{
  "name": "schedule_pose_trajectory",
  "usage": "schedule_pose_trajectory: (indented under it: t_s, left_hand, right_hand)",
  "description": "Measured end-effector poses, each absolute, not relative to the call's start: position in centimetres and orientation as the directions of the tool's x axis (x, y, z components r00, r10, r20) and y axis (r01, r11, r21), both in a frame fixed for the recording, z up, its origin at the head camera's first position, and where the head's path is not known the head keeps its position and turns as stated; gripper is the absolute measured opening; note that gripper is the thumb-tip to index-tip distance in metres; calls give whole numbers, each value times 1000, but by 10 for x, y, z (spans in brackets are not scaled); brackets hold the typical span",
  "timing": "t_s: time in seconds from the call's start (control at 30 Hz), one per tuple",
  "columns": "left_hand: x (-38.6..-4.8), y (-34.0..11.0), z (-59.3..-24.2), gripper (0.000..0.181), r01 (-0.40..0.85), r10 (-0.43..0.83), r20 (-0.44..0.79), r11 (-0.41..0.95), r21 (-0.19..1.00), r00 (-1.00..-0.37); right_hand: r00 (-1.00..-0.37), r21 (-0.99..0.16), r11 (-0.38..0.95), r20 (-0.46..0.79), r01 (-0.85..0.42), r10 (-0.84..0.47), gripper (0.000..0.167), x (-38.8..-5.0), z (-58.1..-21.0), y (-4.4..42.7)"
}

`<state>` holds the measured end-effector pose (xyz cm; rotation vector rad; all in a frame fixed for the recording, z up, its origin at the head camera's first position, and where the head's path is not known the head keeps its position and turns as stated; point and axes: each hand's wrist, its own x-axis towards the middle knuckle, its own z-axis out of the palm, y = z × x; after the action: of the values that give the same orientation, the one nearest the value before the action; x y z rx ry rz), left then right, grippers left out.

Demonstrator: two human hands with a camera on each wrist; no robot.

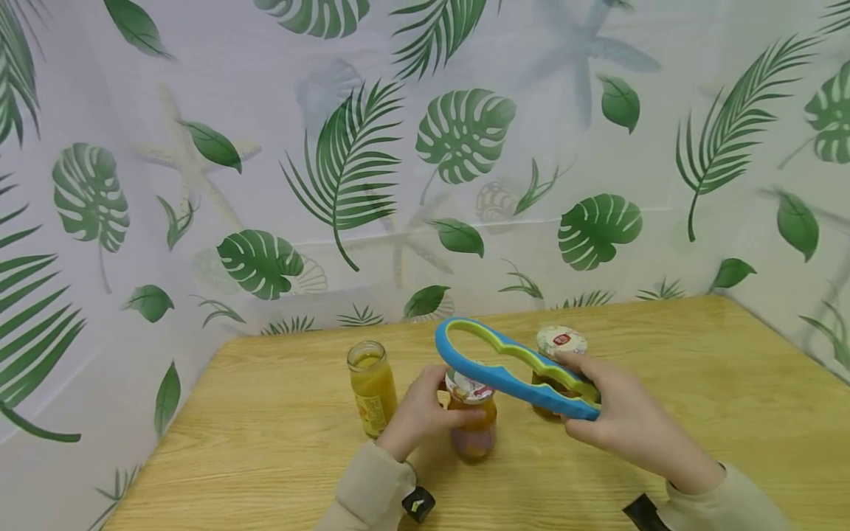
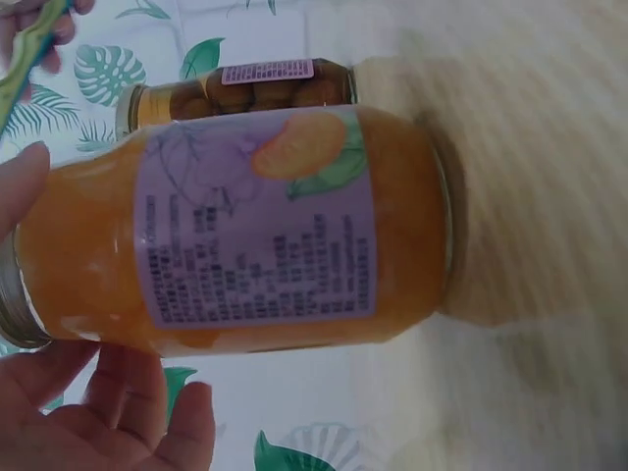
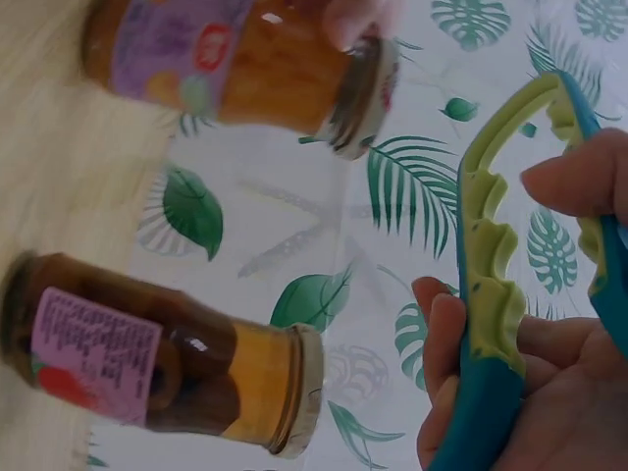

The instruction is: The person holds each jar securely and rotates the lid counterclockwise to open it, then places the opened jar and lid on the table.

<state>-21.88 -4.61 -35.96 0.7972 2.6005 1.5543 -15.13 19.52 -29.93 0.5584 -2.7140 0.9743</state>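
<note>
Left grip curls round the orange jar, upright at lower centre of the frame, likely steadying it. Right grip clasps the blue opener by one end, seemingly leaving the other free.

Backdrop cloth behind table. Leftmost jar on table, just left of left hand. Middle jar in left hand, right of leftmost jar and a bit nearer the front. Right jar on table, right of and behind middle jar. Jar opener in right hand, above table, in front of right jar in head view.
</note>
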Motion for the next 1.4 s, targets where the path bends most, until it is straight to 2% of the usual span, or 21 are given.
schedule_pose_trajectory:
  t_s: [0.1, 0.3, 0.5, 0.67, 1.07, 1.4]
  left_hand:
    - [-214, -52, -361, 41, 398, 457, 217, 349, 849, -863]
    - [-201, -64, -361, 44, 280, 503, 130, 235, 931, -855]
    - [-194, -71, -363, 54, 296, 566, 137, 200, 934, -813]
    - [-192, -72, -365, 55, 256, 575, 115, 170, 952, -810]
    - [-189, -73, -366, 53, 225, 572, 105, 143, 964, -814]
    - [-189, -74, -367, 54, 195, 556, 76, 158, 968, -827]
  right_hand:
    - [-914, -518, 755, 285, -402, -290, 66, -149, -305, 198]
    - [-898, -448, 783, 296, -432, -326, 62, -147, -314, 201]
    - [-896, -341, 838, 287, -427, -340, 66, -143, -317, 195]
    - [-903, -296, 864, 270, -407, -333, 67, -140, -320, 190]
    - [-881, -267, 853, 291, -449, -373, 67, -139, -326, 183]
    - [-894, -262, 864, 259, -430, -366, 68, -139, -327, 180]
